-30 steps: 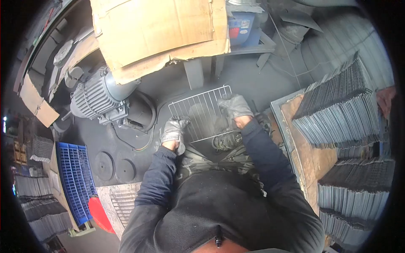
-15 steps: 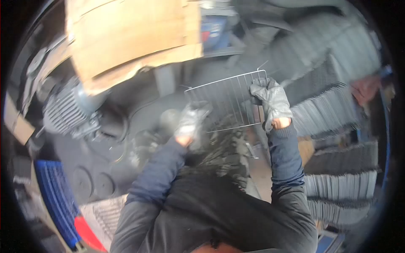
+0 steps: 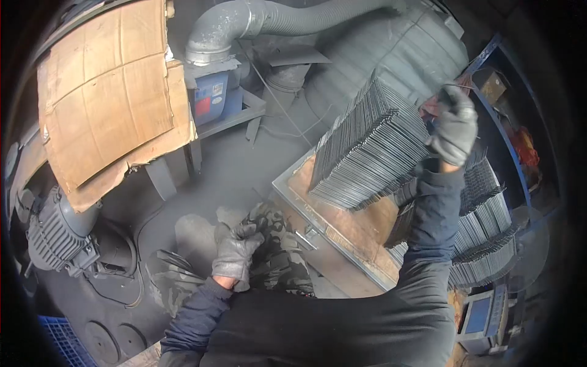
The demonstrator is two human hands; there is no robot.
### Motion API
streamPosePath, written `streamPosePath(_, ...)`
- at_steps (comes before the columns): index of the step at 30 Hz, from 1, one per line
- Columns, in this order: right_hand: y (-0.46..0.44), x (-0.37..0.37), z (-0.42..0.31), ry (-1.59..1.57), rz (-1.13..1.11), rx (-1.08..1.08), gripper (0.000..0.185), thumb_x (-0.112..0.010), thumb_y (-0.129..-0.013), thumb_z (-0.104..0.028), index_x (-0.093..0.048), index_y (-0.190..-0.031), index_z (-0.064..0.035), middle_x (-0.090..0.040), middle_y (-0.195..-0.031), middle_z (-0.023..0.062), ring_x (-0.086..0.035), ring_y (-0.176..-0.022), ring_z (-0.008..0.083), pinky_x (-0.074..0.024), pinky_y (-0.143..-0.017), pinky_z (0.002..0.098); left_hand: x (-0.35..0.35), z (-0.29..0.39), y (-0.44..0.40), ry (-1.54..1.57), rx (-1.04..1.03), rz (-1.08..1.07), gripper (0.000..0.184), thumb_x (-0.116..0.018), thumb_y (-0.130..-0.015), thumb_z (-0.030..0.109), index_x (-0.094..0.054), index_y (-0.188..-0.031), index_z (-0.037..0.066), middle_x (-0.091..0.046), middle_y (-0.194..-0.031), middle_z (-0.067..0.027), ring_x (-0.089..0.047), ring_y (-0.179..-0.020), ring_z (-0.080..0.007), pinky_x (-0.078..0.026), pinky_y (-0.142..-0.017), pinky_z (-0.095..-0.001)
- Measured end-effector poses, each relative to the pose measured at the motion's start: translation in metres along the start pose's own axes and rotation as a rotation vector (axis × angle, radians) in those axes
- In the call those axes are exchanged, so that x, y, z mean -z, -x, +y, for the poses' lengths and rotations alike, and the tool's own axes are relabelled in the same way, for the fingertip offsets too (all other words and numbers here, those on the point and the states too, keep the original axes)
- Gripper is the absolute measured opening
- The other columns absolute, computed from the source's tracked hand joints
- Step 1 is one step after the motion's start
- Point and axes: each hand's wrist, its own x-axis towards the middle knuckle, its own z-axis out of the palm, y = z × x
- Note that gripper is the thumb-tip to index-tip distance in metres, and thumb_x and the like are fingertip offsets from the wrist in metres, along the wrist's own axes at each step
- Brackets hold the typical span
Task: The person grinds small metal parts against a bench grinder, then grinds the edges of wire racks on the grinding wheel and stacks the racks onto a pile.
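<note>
The person's left hand, in a grey glove, hangs over the camouflage trousers, its fingers loosely curled into a narrow grip; whether anything lies inside the curl I cannot tell. A dark blue cuff covers that forearm.

The right hand, gloved too, is raised at arm's length beside the right-hand end of the tall stack of wire racks. Its fingers are bent, and I cannot tell whether they pinch a rack or only rest near the stack's edge.

That stack stands on a worn wooden table top with a metal rim, to the right of the person's legs, the racks packed tightly side by side. Beyond the right forearm sit more stacks of racks, at least 2.

On the left, 2 dark round discs lie side by side, near a blue plastic crate. Farther up is a ribbed grey motor, with a large cardboard sheet above it.

Farther off, a blue box sits under a bent grey duct. A red cloth shows behind the right hand, and a blue frame rises beyond it.
</note>
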Motion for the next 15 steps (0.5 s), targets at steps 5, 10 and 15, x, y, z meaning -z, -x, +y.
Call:
streamPosePath(5,0.015,-0.009,0.028,0.884,-0.118,0.204,0.027,-0.063,-0.092,-0.009,-0.074,-0.115,-0.0192,-0.075,-0.097,0.0124,-0.072,-0.086,0.0324,-0.057,-0.077,0.0438,0.008,-0.012,0.003,-0.071,-0.057,0.021,0.032,-0.078,-0.091,0.009,-0.065,-0.118,0.0,-0.069,-0.106,-0.0022,-0.063,-0.094,-0.012,-0.052,-0.084,-0.0274)
streamPosePath(10,0.014,-0.016,0.056,1.007,-0.22,0.223,0.03,-0.058,-0.09,-0.013,-0.073,-0.115,-0.0207,-0.075,-0.098,0.0129,-0.072,-0.09,0.0351,-0.0553,-0.079,0.0485,0.003,0.009,0.012,-0.153,0.003,0.006,0.037,-0.084,-0.084,0.011,-0.068,-0.115,-0.002,-0.071,-0.106,-0.0074,-0.067,-0.093,-0.0159,-0.055,-0.085,-0.0298)
streamPosePath(15,0.018,-0.026,0.069,1.004,-0.263,0.194,0.035,-0.058,-0.089,-0.011,-0.073,-0.118,-0.0214,-0.075,-0.1,0.0136,-0.071,-0.092,0.036,-0.0548,-0.081,0.0489,0.0,0.007,0.01,-0.271,-0.002,-0.056,0.041,-0.087,-0.081,0.014,-0.072,-0.115,-0.003,-0.076,-0.108,-0.0114,-0.07,-0.096,-0.0183,-0.055,-0.088,-0.0307)
